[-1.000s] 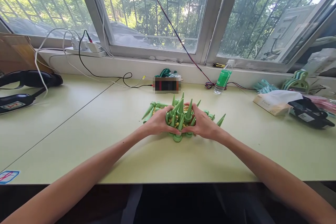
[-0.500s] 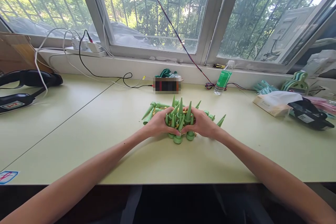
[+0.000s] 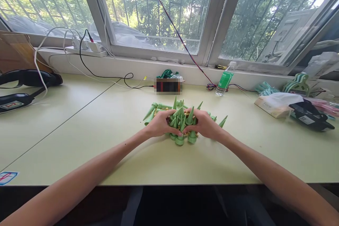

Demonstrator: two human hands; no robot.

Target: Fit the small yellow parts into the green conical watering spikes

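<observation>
Several green cone-shaped pieces [image 3: 180,140] with round ridged bases are bunched on the pale green table [image 3: 169,166]. My left hand [image 3: 159,123] is curved around the left side of the bunch, its thumb against the front cones. Around the right side curls my right hand [image 3: 205,123], its thumb close to the left one. Some cones point up, others lean. Small yellowish pieces [image 3: 185,135] show among them. More cones [image 3: 150,112] lie behind and left of my left hand, and others [image 3: 223,121] stick out right of my right hand.
A blurred box-like device [image 3: 168,86] with a cable is behind the bunch. A bottle [image 3: 225,79] stands at the back right. Further right are a tissue box [image 3: 275,106] and a black strapped item [image 3: 311,114]. Black headgear [image 3: 26,88] lies at the left.
The cones between my hands have shifted and tilted; one upright cone in the middle now sits lower among the others. My hands have barely moved.
</observation>
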